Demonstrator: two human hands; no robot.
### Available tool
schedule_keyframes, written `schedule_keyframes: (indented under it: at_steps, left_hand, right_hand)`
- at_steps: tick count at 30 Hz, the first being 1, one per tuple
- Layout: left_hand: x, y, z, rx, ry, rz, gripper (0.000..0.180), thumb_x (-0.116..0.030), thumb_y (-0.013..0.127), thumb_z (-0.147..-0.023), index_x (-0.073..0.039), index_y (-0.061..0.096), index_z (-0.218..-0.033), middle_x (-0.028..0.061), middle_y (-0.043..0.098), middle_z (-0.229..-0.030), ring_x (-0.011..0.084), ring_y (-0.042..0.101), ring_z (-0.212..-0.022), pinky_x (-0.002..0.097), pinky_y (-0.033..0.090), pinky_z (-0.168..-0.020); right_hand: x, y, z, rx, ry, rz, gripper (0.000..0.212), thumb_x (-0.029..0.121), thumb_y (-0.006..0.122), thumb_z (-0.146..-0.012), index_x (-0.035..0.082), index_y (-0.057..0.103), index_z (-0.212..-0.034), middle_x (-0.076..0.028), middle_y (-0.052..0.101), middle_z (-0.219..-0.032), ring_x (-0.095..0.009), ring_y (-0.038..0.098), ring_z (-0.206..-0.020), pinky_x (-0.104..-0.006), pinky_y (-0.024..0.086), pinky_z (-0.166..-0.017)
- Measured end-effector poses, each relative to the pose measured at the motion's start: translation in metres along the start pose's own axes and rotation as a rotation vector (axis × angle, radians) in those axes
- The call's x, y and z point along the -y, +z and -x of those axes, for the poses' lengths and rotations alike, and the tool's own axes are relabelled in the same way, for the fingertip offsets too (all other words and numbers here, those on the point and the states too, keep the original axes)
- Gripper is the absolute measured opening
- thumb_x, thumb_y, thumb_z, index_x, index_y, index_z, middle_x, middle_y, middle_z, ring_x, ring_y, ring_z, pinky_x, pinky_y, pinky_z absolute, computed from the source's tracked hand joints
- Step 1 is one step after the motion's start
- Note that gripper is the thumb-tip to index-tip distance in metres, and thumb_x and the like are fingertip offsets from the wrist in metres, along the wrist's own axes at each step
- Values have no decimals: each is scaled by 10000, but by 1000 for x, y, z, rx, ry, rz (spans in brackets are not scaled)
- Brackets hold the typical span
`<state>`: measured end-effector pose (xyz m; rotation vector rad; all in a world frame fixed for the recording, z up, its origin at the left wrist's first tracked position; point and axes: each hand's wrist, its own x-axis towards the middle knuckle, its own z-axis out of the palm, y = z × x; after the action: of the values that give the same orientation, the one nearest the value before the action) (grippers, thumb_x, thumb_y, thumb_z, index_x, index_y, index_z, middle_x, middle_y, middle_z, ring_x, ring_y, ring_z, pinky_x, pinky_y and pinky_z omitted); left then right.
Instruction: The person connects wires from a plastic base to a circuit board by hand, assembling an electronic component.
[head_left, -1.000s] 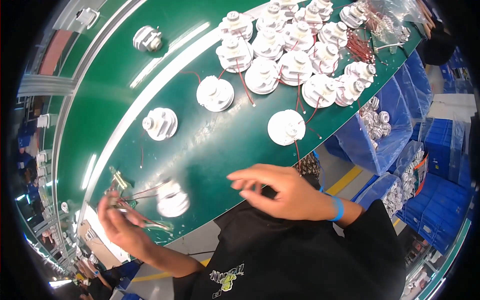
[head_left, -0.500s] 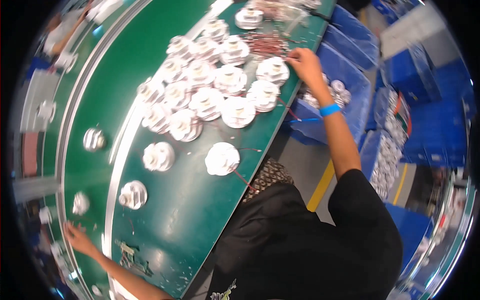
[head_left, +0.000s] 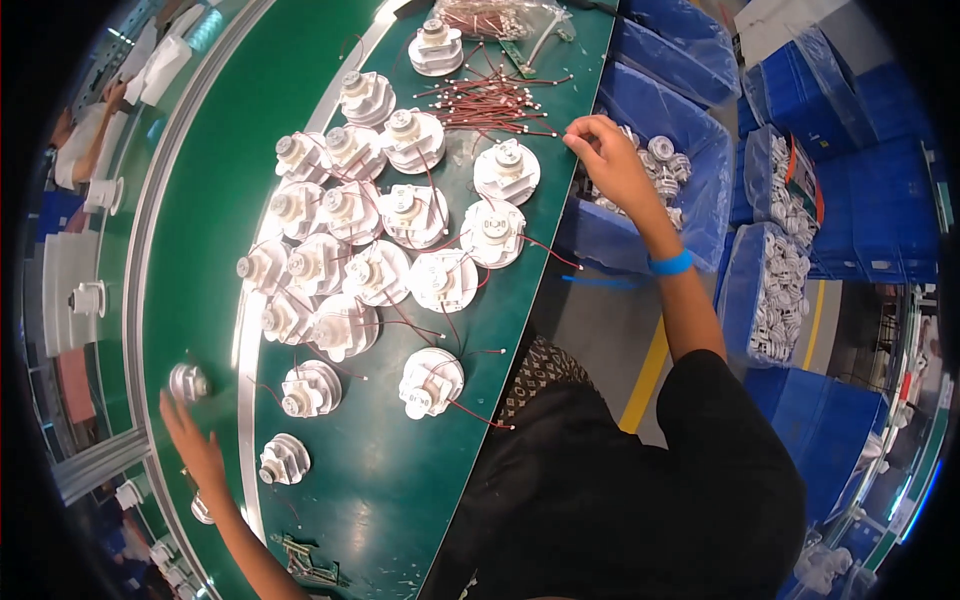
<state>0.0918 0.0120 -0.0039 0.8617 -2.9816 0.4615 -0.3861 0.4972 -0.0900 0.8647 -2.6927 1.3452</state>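
My left hand (head_left: 196,448) reaches over the green conveyor belt with its fingers stretched out. Its fingertips are right by a round white motor unit (head_left: 188,383), and whether they touch it I cannot tell. Another white unit (head_left: 203,508) is partly hidden behind my left forearm. At the table's right edge my right hand (head_left: 606,158) has thumb and forefinger pinched together. Those fingertips meet the end of a spread of red-brown wires (head_left: 490,105) with small white connectors; what lies between them is too small to make out.
Several white motor units (head_left: 377,272) with trailing wires cover the green table (head_left: 370,490). Small green parts (head_left: 310,562) lie at its near end. Blue bins (head_left: 690,120) of white parts stand to the right. Across the belt, another person's arm (head_left: 95,145) shows.
My view has shifted, so the table's things appear lower. My left hand has passed from the nearer belt unit to the farther one. The right hand stays by the wires.
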Motion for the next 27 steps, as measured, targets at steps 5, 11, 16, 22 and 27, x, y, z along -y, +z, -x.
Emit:
schedule_keyframes:
  at_steps: [5,11,16,22,27]
  left_hand:
    - [22,47,-52,8,318,-135,758,54,581,-741,-102,338,-1442,162,401,-1429,312,367,-1337,414,296,-1124]
    - [73,71,-33,-79,14,100,808,11,668,-698,-127,349,-1428,176,591,-1070,350,589,-989,414,481,-841]
    - [26,28,67,-122,-495,868,797,-165,764,-754,-29,347,-1420,159,603,-1197,249,632,-1008,330,496,-870]
    - [-117,-33,198,-216,-963,1123,675,-175,767,-776,-14,457,-1354,155,582,-1172,203,607,-1015,299,497,-870]
    - [-204,-43,231,-274,-1192,1093,793,-130,787,-740,-36,375,-1411,169,528,-1246,244,523,-1154,337,434,-967]
  right_hand:
    - [98,-5,76,-56,-192,-219,58,60,638,-828,15,607,-846,-82,600,-944,-217,553,-832,-290,442,-746]
    - [225,77,206,654,-610,-410,166,52,706,-751,6,612,-880,-113,586,-989,-260,540,-849,-358,466,-754]
    - [232,129,215,692,-737,45,300,77,687,-734,-28,578,-993,-148,553,-1049,-308,530,-944,-383,440,-773]
    - [255,156,214,760,-645,-107,365,99,744,-723,26,587,-1044,-112,534,-1093,-295,514,-968,-391,422,-811]
    - [254,185,226,734,-651,-197,177,105,732,-757,64,635,-900,-59,574,-1021,-265,522,-925,-380,411,-807]
